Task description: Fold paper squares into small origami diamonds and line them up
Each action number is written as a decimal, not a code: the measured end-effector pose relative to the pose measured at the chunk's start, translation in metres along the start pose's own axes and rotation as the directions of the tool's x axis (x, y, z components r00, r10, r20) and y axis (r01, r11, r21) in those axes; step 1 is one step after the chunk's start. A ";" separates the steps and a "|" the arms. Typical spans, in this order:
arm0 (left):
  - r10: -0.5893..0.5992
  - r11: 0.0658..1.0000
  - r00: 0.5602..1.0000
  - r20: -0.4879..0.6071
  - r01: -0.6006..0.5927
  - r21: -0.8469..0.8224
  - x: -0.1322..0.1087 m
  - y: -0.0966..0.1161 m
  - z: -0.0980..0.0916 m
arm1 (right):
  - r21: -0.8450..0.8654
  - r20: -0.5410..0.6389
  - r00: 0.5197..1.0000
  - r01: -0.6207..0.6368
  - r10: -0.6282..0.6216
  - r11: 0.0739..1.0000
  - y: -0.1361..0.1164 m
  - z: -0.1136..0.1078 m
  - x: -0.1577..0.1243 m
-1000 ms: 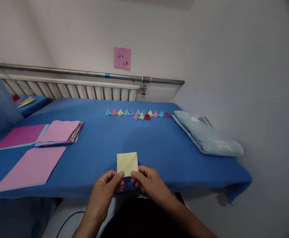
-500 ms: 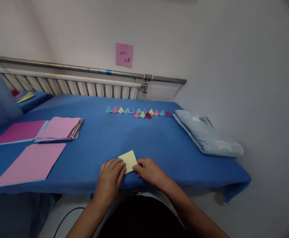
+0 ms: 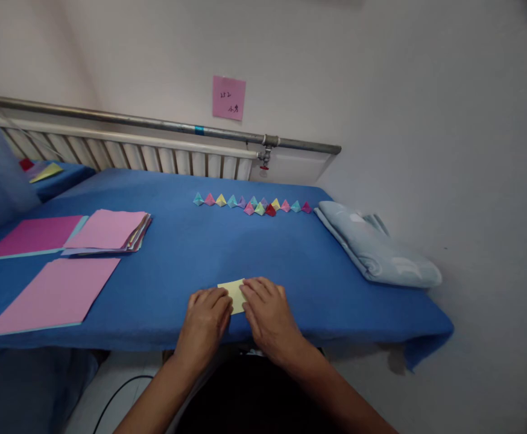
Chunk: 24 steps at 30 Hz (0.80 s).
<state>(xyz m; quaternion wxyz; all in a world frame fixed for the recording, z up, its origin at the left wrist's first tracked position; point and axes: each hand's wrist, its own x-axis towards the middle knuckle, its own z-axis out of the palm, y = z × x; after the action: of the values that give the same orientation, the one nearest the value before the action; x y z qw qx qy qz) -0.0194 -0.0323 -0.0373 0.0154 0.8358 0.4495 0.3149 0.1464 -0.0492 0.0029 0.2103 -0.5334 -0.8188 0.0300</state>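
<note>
A small pale yellow sheet of paper (image 3: 235,295) lies near the front edge of the blue-covered table, its upper edge facing the wall. My left hand (image 3: 205,316) holds the left side, fingers together and curved over the paper. Over the right side, my right hand (image 3: 270,316) has its fingers bent and pressed close, gripping the sheet there. Both thumbs are near the lower edge, and the paper under the fingers is hidden. Behind the hands, a row of small folded paper pieces (image 3: 231,202) in several colours runs along the table.
On the left lie a stack of coloured paper (image 3: 110,230), magenta sheets (image 3: 37,236) and pink sheets (image 3: 55,295). A folded light-blue blanket (image 3: 376,250) rests at the right. Behind the table are a radiator (image 3: 155,160), a metal pipe (image 3: 132,122) and a pink note (image 3: 229,97) on the wall.
My right hand has moved from pinching the paper's right corner to lying over its right side. Less of the yellow paper shows now. My left hand stays at the left side.
</note>
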 end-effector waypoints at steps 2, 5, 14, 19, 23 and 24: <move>-0.003 1.000 1.000 0.020 0.003 -0.003 0.001 0.001 -0.001 | -0.015 0.055 0.997 0.057 -0.056 0.998 0.000 0.006 -0.001; -0.017 1.000 0.999 0.028 0.017 0.000 0.001 0.003 -0.001 | -0.018 0.137 0.987 0.089 -0.086 0.996 0.000 0.011 -0.002; -0.031 0.999 0.999 0.030 0.030 0.041 -0.001 0.001 -0.001 | -0.088 0.196 0.980 0.040 -0.022 0.995 0.002 0.015 -0.013; -0.041 0.996 0.996 0.084 0.033 0.088 0.002 0.001 -0.002 | -0.126 0.200 0.980 0.034 -0.008 0.991 0.003 0.018 -0.016; -0.009 0.992 0.996 0.090 -0.002 0.127 0.001 -0.001 -0.004 | -0.138 0.211 0.977 0.020 0.010 0.990 0.003 0.018 -0.017; 0.011 0.991 0.996 0.091 -0.023 0.130 0.000 -0.003 -0.004 | -0.139 0.214 0.977 0.019 0.011 0.990 0.002 0.018 -0.017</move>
<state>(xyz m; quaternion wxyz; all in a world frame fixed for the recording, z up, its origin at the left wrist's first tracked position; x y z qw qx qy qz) -0.0239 -0.0311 -0.0349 -0.0220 0.8522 0.4608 0.2470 0.1473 -0.0601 -0.0199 0.0830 -0.5389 -0.8378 0.0293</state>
